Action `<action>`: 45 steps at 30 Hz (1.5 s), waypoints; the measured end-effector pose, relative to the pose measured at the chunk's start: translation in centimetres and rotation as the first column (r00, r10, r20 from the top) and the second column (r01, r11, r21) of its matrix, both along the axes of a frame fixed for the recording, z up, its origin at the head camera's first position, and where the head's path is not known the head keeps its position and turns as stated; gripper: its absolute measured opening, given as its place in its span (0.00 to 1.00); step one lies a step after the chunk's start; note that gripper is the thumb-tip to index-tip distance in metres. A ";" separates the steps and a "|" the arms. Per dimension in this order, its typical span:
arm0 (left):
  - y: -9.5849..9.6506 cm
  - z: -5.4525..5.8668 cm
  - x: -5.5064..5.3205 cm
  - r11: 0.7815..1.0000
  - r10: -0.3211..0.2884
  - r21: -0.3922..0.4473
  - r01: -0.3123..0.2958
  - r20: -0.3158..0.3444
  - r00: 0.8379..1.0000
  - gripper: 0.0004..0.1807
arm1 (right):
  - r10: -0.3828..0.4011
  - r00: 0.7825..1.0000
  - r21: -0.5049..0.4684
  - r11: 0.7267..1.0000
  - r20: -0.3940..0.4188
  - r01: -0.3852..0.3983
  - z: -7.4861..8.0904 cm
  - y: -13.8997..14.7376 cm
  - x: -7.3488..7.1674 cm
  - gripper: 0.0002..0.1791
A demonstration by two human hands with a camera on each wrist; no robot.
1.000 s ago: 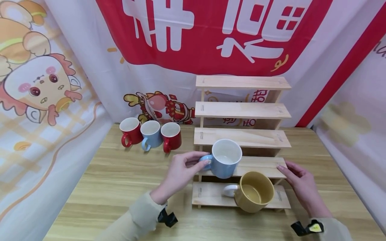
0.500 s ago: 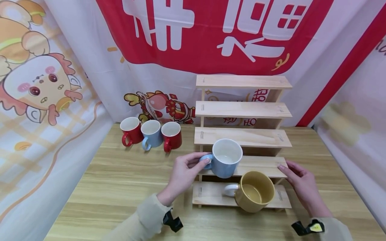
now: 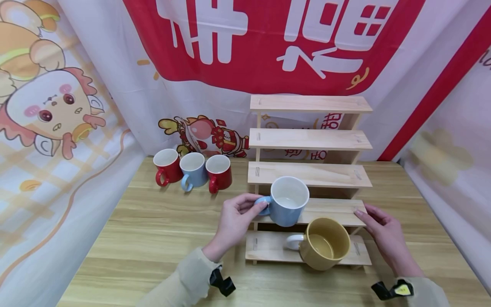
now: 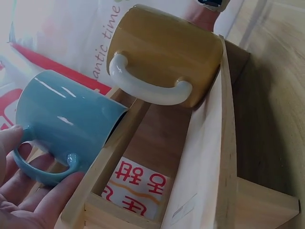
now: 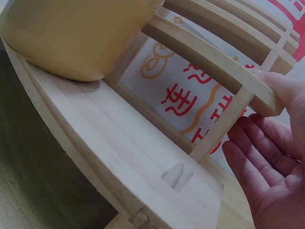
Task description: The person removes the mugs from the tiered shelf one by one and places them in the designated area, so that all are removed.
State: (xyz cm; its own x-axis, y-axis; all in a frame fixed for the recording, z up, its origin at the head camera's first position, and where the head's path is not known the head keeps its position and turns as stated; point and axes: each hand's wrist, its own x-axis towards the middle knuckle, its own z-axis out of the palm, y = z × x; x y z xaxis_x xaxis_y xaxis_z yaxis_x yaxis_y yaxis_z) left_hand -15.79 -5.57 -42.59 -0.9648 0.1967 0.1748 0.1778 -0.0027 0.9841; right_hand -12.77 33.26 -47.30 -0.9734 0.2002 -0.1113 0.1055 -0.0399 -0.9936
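A light blue mug [image 3: 289, 202] with a white inside is at the left part of the second step up of a wooden stepped shelf [image 3: 310, 175]. My left hand [image 3: 235, 219] pinches its handle between thumb and fingers. The left wrist view has the mug's base at the step's front edge; whether its full weight rests there I cannot tell. A yellow mug [image 3: 324, 245] with a white handle stands on the lowest step. My right hand [image 3: 387, 234] holds the right end of the second step, thumb on top, other fingers lower by the side post.
At the table's back left stand a red mug [image 3: 168, 166], a blue mug [image 3: 194, 170] and another red mug [image 3: 219, 172], side by side. The three upper steps of the shelf rise behind the held mug. Printed cloth [image 3: 203, 94] hangs behind and at both sides.
My left wrist and sleeve have shifted slightly to the right, while the pinch on the blue mug's handle stays. My right hand and the other mugs keep their places.
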 end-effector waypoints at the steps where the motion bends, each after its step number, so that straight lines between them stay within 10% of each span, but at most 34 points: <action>1: 0.0 0.0 0.0 1.000 -0.001 0.002 0.001 0.001 1.000 0.11 | 0.000 1.000 0.004 1.000 0.000 0.000 0.0 0.0 0.0 0.14; 12: -1.4 0.7 0.5 0.998 0.025 0.060 -0.024 -0.008 1.000 0.12 | -0.002 1.000 0.001 1.000 0.003 0.002 -0.1 0.1 0.0 0.15; 24: -8.6 3.2 2.7 0.964 0.245 0.143 -0.225 -0.144 0.959 0.11 | 0.006 1.000 0.000 1.000 0.000 -0.006 -0.1 0.0 -0.1 0.15; 30: -12.9 2.7 3.4 0.895 0.429 0.190 -0.403 -0.122 0.895 0.11 | 0.007 1.000 0.029 1.000 0.008 -0.007 0.0 0.0 -0.1 0.14; 45: -20.7 -2.7 2.7 0.594 0.747 0.333 -0.733 0.110 0.656 0.17 | 0.005 1.000 0.019 1.000 0.012 -0.005 0.0 0.1 -0.1 0.16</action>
